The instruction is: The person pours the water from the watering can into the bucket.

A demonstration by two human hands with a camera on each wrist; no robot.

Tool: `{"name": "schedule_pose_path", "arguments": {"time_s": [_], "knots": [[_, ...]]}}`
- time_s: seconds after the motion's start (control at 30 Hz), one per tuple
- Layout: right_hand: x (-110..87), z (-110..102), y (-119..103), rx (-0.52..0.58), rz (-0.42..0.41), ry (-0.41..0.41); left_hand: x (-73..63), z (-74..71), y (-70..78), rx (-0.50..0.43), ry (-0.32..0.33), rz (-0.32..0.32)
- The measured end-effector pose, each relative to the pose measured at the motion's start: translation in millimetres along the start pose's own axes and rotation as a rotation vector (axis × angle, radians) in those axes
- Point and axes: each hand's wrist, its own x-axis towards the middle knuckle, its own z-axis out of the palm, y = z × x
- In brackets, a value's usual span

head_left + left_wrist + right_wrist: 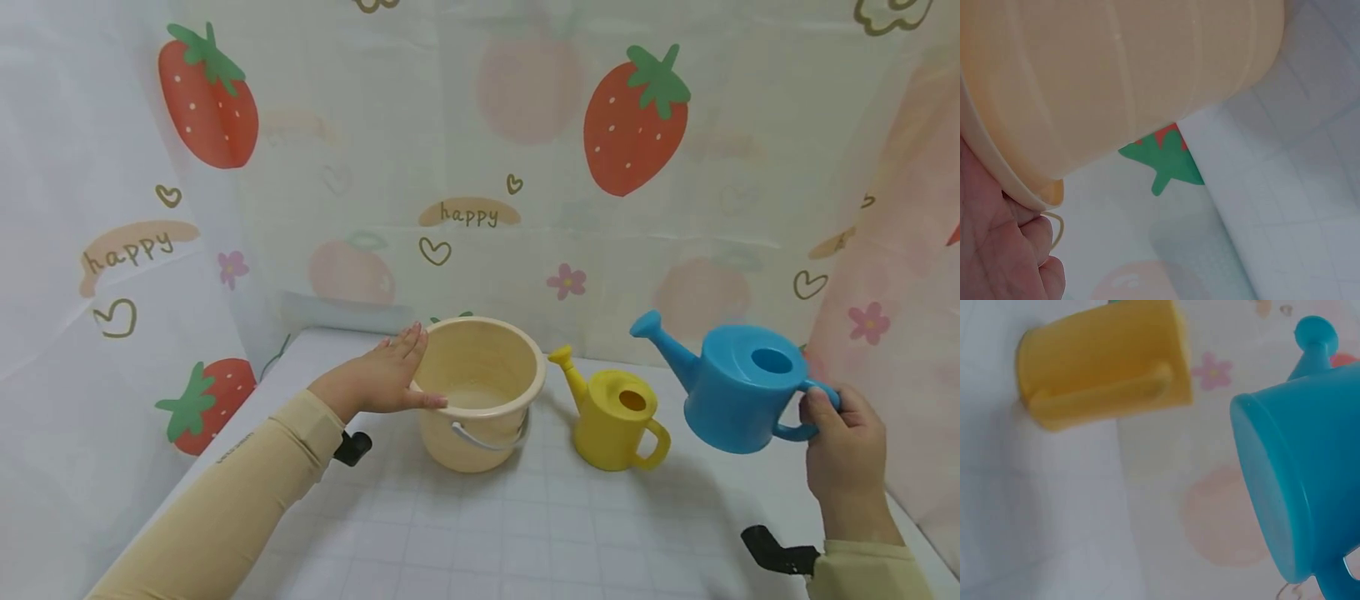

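Observation:
My left hand (381,377) rests against the left rim of a cream bucket (468,446), fingers straight and thumb lying along the near edge. The bucket stands upright with its white handle hanging down in front. In the left wrist view, the palm (994,244) touches the rim below the bucket's ribbed side (1141,69). Off to the right, my right hand (851,442) grips a blue watering can (738,396) by its handle, held above the table with the spout pointing left. A yellow watering can (611,429) stands between bucket and blue can; the right wrist view shows its handle side (1104,369).
The white table (480,533) has a faint grid pattern. A curtain (360,150) printed with strawberries, hearts and flowers encloses the back and sides. Behind the bucket, at the back left, lies a pale roll (348,317). Black camera mounts (352,447) stick out by both wrists.

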Motion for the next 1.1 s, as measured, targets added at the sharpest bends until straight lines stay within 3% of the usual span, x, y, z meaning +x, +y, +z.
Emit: {"name": "schedule_pose_path", "arguments": {"time_s": [0.13,0.27,0.43,0.57,0.67,0.77,0.97,1.1], "knots": [[-5.6,-24.7,18.8,0.021,0.016,0.095,2.1,0.7,-1.6,0.018,-0.004,-0.013],[-7.4,-52.0,47.8,0.035,0.039,0.134,3.4,-0.1,-2.9,0.025,0.009,-0.003],[-15.4,-73.5,77.3,-0.152,0.182,0.163,0.3,-4.1,-0.8,0.007,0.017,0.004],[-26.9,-70.3,78.8,-0.146,0.274,0.194,-1.0,-4.9,1.3,0.008,0.013,0.003],[-33.6,-64.7,76.8,-0.09,0.275,0.205,-0.3,-3.5,1.5,0.013,0.008,0.003],[-37.5,-61.7,77.1,-0.1,0.284,0.202,0.3,-2.6,1.8,0.021,0.004,0.0],[-42.1,-64.9,84.1,-0.295,0.32,0.179,-0.4,-2.0,2.6,0.021,-0.002,-0.003],[-43.8,-68.7,91.0,-0.303,0.339,0.179,-1.7,-2.2,3.5,0.021,-0.012,-0.007]]}}
